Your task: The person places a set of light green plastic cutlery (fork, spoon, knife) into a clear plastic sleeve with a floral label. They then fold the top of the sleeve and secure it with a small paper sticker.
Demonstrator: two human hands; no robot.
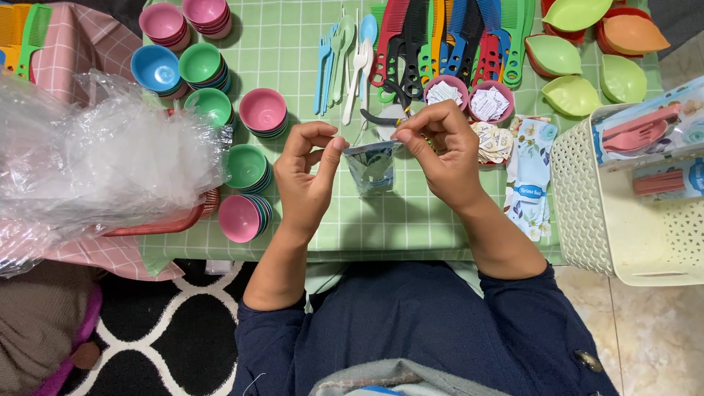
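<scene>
My left hand (308, 172) and my right hand (440, 150) together hold the top edge of a small clear plastic pouch (371, 170) with blue and green contents, pinching it at each corner above the green checked tablecloth (367, 224). Just beyond my fingers lie black scissors (383, 110). Two pink bowls with folded white paper slips (469, 99) stand behind my right hand, and round printed tags (495, 143) lie beside it.
Stacks of small coloured bowls (213, 103) stand at the left. Plastic spoons and forks (345, 55), combs (447, 37) and leaf-shaped dishes (579, 59) lie at the back. A cream basket (587, 205) sits at the right, a heap of clear plastic bags (103, 161) at the left.
</scene>
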